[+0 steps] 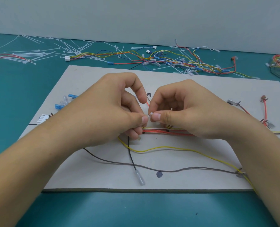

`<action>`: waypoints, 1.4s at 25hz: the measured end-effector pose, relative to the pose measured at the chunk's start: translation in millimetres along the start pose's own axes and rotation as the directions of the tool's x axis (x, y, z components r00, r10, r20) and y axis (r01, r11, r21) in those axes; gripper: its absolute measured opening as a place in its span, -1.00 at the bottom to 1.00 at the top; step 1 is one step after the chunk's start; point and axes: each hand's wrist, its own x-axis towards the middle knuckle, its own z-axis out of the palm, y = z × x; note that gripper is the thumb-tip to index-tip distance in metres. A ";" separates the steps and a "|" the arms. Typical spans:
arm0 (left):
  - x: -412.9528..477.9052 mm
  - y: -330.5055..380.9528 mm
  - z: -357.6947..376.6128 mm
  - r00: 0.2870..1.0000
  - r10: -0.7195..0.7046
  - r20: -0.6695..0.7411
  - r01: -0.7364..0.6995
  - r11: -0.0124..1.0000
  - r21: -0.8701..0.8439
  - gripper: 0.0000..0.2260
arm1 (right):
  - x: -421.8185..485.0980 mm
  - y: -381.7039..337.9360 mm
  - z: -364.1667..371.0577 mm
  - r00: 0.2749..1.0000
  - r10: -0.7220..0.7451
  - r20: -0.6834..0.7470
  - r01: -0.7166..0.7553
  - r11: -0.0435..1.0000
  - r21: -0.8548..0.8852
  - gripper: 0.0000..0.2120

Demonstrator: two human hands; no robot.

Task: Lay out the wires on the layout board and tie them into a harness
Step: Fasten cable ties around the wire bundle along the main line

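Two hands meet at the centre of the frame, above the grey layout board (93, 177). The left hand (113, 108) has its fingers curled, and its thumb tip pinches one end of a small white cable tie (150, 115). The right hand (185, 110), also curled, pinches the tie's other end between thumb and forefinger. Just below both hands, a bundle of red, white and yellow wires (165, 130) runs across the board towards the right edge. A loose yellow wire (168, 147), a grey-brown wire (152, 168) and a black wire (130, 154) trail over the lower part of the board. A white connector (42, 119) sits at the board's left edge, with blue terminals (59, 106) just above it. On the teal table (136, 210), spare cable ties (37, 53) lie scattered at the upper left, and a tangle of coloured wires (168, 60) lies along the top.
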 end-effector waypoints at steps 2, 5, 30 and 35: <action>0.3 -0.4 -0.4 1.000 0.005 0.003 -0.005 1.000 0.002 -0.78 | 0.1 -0.4 0.3 1.000 -0.004 0.003 0.004 1.000 -0.006 -0.93; 0.8 -1.5 -0.8 1.000 0.010 0.004 -0.010 1.000 0.002 -0.78 | -0.1 0.3 0.6 1.000 -0.011 -0.002 0.011 1.000 -0.007 -0.93; -1.7 -0.3 1.9 0.999 0.043 -0.011 -0.043 0.999 0.021 -0.78 | -0.3 0.5 2.8 0.996 -0.072 0.060 0.076 0.995 -0.072 -0.92; -0.9 -0.6 1.8 0.999 0.037 -0.009 -0.037 0.999 0.004 -0.79 | -0.8 -0.7 2.6 0.996 -0.066 0.060 0.071 0.995 -0.075 -0.94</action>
